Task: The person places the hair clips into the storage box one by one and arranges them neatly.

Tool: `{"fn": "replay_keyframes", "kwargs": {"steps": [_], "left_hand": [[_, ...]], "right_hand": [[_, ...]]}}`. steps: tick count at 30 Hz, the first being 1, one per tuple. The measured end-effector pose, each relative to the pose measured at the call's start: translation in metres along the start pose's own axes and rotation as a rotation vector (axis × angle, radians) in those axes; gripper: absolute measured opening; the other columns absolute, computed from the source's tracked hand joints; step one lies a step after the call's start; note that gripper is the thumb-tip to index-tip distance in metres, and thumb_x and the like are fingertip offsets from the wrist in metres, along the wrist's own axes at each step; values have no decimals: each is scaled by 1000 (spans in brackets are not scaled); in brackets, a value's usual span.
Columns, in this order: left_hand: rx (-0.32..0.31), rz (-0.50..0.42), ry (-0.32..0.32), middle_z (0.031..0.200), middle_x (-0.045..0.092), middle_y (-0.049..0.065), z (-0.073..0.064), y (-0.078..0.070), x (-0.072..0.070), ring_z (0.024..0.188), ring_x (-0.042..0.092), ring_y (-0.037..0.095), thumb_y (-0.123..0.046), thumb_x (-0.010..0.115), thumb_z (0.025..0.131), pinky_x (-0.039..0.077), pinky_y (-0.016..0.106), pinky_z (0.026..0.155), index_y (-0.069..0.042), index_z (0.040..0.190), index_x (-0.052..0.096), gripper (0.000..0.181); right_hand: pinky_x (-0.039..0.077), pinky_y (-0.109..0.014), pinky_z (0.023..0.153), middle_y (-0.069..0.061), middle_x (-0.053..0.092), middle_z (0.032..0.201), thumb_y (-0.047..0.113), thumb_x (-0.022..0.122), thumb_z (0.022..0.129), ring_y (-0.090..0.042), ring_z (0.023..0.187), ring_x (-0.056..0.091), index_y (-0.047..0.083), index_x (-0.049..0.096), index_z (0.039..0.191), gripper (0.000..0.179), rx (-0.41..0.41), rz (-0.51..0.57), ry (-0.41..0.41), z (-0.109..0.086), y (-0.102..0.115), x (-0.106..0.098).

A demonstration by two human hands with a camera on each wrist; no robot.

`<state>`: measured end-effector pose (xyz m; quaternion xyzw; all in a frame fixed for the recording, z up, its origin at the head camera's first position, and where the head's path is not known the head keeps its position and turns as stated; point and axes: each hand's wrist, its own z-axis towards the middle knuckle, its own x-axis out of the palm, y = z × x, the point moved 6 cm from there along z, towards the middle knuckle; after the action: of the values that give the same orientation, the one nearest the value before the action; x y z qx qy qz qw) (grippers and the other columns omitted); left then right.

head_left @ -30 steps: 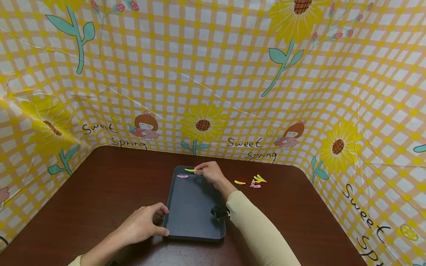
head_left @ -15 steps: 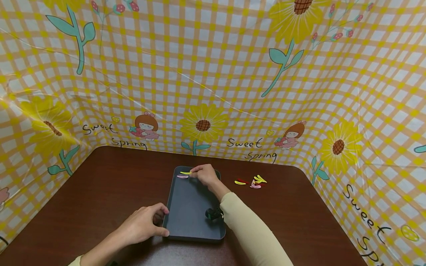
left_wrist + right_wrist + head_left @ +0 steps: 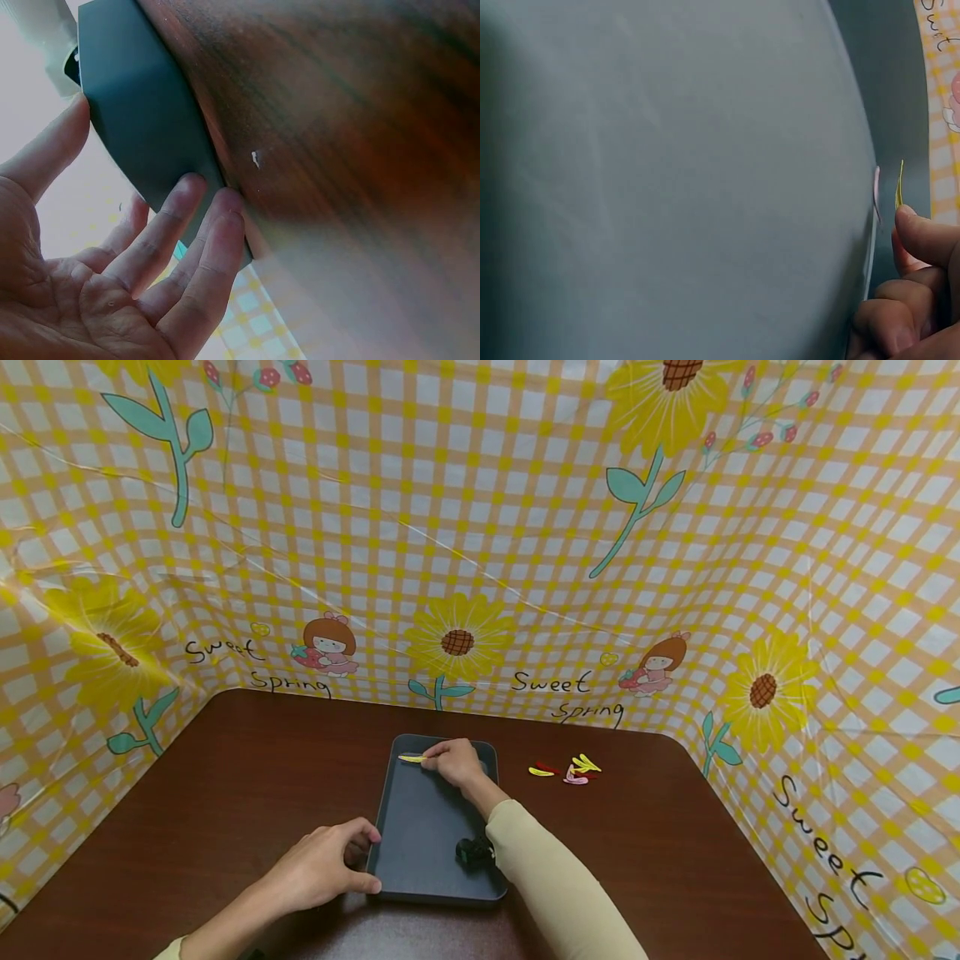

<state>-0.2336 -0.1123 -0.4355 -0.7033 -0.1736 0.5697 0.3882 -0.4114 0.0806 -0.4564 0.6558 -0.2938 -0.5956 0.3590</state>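
A thin yellow petal-shaped piece [image 3: 410,758] is pinched between the thumb and finger of my right hand [image 3: 459,763], over the far end of a dark grey tray [image 3: 427,835]. In the right wrist view, a pink petal-shaped piece [image 3: 877,191] lies by the tray's far wall, slightly apart from the yellow piece [image 3: 900,180]. From above, the yellow one covers most of it. At the tray's near left side, my left hand [image 3: 322,864] rests its thumb on the rim. Its fairly straight fingers touch the outer wall, as the left wrist view shows.
Right of the tray lie several loose petal-shaped pieces: a yellow piece [image 3: 541,772], a pink piece [image 3: 575,781], more yellow pieces [image 3: 586,763] and some red. The brown table [image 3: 247,785] is enclosed by a checkered sunflower cloth [image 3: 480,527].
My right hand has moved left and toward me with the yellow piece, from the tray's far rim to over the pink piece. The left hand and tray have stayed put.
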Motion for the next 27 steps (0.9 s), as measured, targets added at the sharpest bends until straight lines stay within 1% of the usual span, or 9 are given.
{"fn": "replay_keyframes", "kwargs": {"steps": [10,15,21,23,27], "left_hand": [[5,8,-4,106,71,0,0,0,0,94,66,18,-34,90,73,52,47,78,-17,116,64,53],[4,6,1,106,71,1,0,0,0,95,66,19,-34,90,73,52,47,78,-17,116,64,53],[10,11,5,105,71,0,0,1,0,94,66,19,-35,89,74,52,47,77,-16,116,64,53],[14,12,5,104,71,-1,0,1,0,94,66,18,-35,89,74,52,46,76,-16,116,63,53],[13,11,5,103,71,-1,0,1,0,93,66,18,-34,89,74,52,45,76,-16,116,64,53]], "right_hand": [[47,-31,71,-9,71,114,17,77,89,-23,95,61,11,80,96,10,0,-56,-19,-1,1,4],[47,-30,68,-9,71,114,15,78,88,-23,93,61,11,80,95,9,-9,-59,-25,-1,2,6],[49,-32,70,-9,73,106,14,81,85,-24,93,62,10,80,90,6,-28,-80,-34,0,2,8],[49,-32,70,-7,73,102,14,81,84,-23,90,62,11,81,88,5,-36,-97,-44,-1,4,8],[49,-31,71,-7,74,99,13,82,84,-22,88,61,10,81,88,5,-35,-107,-54,-3,6,8]]}}
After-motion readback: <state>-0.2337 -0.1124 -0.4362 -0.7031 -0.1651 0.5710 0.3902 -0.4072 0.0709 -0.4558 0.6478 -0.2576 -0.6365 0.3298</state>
